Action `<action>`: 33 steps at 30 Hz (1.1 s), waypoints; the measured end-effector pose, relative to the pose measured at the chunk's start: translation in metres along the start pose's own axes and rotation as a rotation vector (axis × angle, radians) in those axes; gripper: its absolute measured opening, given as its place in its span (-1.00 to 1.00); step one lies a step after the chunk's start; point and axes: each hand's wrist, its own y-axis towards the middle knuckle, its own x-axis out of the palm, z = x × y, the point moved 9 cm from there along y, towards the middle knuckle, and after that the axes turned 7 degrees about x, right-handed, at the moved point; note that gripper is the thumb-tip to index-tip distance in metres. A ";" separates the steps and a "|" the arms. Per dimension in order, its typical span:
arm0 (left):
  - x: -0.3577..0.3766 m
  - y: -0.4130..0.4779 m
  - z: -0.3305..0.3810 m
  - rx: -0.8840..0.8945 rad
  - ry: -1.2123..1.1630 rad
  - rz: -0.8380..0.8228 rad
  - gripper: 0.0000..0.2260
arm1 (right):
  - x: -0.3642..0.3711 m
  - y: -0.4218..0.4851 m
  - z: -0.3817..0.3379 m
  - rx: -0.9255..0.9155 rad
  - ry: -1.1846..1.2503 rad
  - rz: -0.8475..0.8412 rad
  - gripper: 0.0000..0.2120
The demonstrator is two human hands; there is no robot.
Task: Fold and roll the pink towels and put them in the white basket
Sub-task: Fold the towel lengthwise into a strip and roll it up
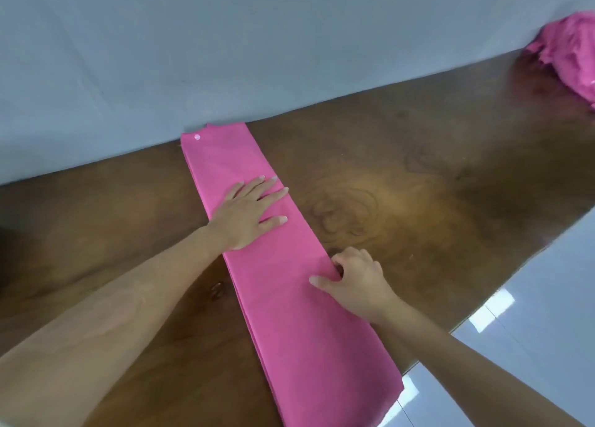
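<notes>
At the near edge of the table (418, 175), a pink towel (289, 314) begins, its near right corner showing against the pale tiled floor (531, 346). The towel is folded into a long narrow strip with several layers showing along its left side. It lies flat on the dark wood and runs away from the person, slanting left as it goes.

A little further up the strip, the right hand (354, 281) pinches the towel's right edge. Its thumb lies on top of the cloth and its fingers are curled at the edge against the table. Whether the fingertips go under the cloth cannot be told.

Beyond it, nearer the middle of the strip, the left hand (251, 214) lies palm down on the towel with its fingers straight and slightly spread, pointing to the right. The forearm comes in from the lower left across the table.

The far end of the towel reaches the back of the table, where it touches the grey wall (225, 56). A small pale round stud (197, 137) sits on its far left corner.

Far off to the right, against the same wall, a loose pile (573, 56) of pink cloth rests on the table, well apart from the strip and partly cut off by the frame.
</notes>
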 end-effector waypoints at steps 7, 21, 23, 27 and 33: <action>0.001 0.003 -0.003 -0.036 -0.017 0.008 -0.30 | 0.004 -0.051 0.034 0.055 0.044 -0.059 -0.61; 0.001 0.010 -0.014 -0.201 -0.014 0.080 -0.28 | -0.018 -0.077 0.131 0.287 0.170 0.083 -0.62; 0.000 0.010 -0.015 -0.216 -0.018 0.088 -0.28 | -0.027 -0.078 0.136 0.252 0.178 0.106 -0.71; 0.000 0.008 -0.019 -0.304 -0.017 0.112 -0.31 | -0.065 -0.058 0.143 0.215 0.165 0.203 -0.72; -0.003 -0.003 -0.030 -0.519 -0.031 0.145 -0.32 | -0.112 0.005 0.156 0.200 -0.050 0.254 -0.51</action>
